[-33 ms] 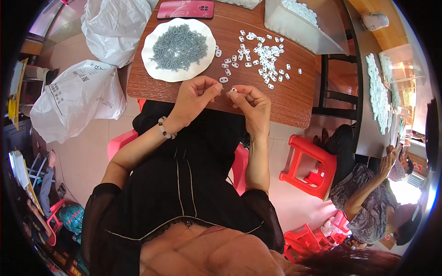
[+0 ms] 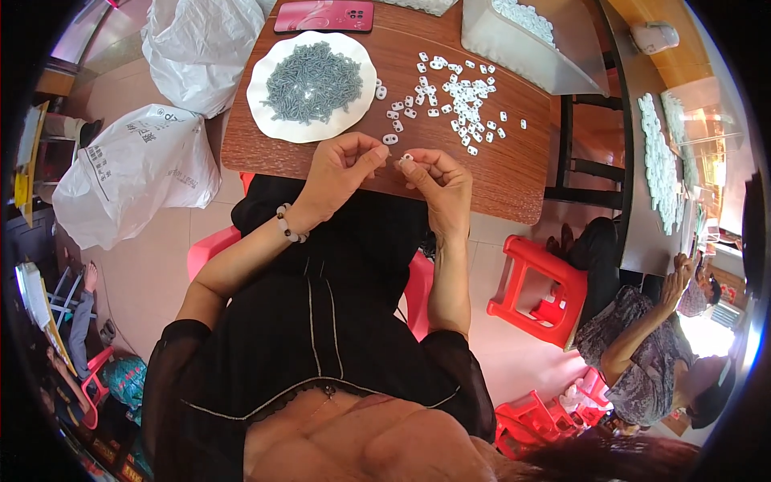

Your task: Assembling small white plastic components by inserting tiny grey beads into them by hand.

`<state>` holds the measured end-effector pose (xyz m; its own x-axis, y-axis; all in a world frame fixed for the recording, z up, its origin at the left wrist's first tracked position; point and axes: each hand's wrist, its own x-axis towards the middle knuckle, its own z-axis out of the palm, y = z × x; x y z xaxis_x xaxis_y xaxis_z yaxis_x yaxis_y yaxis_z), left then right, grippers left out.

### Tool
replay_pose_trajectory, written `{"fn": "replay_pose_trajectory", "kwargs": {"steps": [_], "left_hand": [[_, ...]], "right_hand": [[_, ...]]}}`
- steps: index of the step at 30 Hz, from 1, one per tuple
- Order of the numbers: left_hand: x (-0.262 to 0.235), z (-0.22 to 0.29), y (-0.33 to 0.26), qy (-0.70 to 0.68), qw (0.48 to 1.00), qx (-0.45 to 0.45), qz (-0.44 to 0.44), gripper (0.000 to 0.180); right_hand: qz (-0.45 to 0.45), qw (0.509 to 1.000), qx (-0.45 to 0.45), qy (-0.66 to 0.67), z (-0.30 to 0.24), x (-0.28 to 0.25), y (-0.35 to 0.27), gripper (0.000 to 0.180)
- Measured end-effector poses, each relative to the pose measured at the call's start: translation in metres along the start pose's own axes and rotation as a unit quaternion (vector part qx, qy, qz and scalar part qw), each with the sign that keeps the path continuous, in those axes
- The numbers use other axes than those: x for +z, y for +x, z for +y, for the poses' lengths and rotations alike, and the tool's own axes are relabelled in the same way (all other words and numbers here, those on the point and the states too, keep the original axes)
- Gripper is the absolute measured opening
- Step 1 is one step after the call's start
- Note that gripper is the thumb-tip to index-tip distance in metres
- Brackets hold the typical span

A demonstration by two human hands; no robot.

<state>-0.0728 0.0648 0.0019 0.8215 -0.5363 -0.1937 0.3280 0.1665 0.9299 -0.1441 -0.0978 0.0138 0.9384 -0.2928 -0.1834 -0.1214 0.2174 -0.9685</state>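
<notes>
My right hand (image 2: pixel 446 186) pinches a small white plastic piece (image 2: pixel 407 158) between thumb and fingertips, just over the table's near edge. Close to its left, my left hand (image 2: pixel 341 173) is closed in a pinch; what lies between its fingertips is too small to make out. Beyond that hand is a white scalloped plate (image 2: pixel 261 112), heaped with small grey screw-like pieces (image 2: pixel 313 80). Many loose white two-holed pieces (image 2: pixel 470 100) are scattered to the right of the plate, with one (image 2: pixel 390 139) lying near my fingertips.
A pink phone (image 2: pixel 324 16) lies at the far edge of the brown table (image 2: pixel 514 181). At the far right stands a translucent bin (image 2: pixel 514 56) of white pieces. White sacks (image 2: pixel 136 173) sit on the left; a red stool (image 2: pixel 538 289) and a seated person (image 2: pixel 642 345) are at the right.
</notes>
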Motion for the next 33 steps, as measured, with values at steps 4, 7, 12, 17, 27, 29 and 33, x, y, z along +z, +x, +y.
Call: {"fn": "replay_pose_trajectory", "kwargs": {"steps": [4,7,12,17,27,29,33], "left_hand": [[0.003,0.002,-0.001,-0.009,1.000,-0.012,-0.008,0.015],[0.006,0.002,-0.002,0.002,1.000,-0.005,-0.003,0.017],[0.004,0.001,-0.001,-0.002,1.000,-0.008,-0.004,0.015],[0.001,0.000,-0.001,-0.002,1.000,-0.017,-0.018,0.013],[-0.003,0.000,-0.001,0.024,0.999,-0.014,-0.037,0.013],[-0.003,-0.001,-0.001,0.028,0.999,-0.011,-0.036,0.013],[-0.003,0.001,-0.002,0.040,0.999,-0.008,-0.034,0.013]], "right_hand": [[-0.012,1.000,0.014,-0.009,0.003,-0.002,0.001,0.017],[-0.009,1.000,0.005,-0.015,0.003,-0.001,0.000,0.015],[0.015,1.000,-0.011,-0.010,-0.002,0.004,-0.002,0.011],[0.001,0.999,0.017,-0.035,-0.002,0.005,-0.003,0.012],[0.006,0.998,0.006,-0.059,-0.007,0.006,-0.006,0.011],[0.004,0.998,-0.008,-0.058,-0.004,0.007,-0.006,0.011],[-0.006,0.997,-0.007,-0.082,-0.002,0.004,-0.006,0.009]]}}
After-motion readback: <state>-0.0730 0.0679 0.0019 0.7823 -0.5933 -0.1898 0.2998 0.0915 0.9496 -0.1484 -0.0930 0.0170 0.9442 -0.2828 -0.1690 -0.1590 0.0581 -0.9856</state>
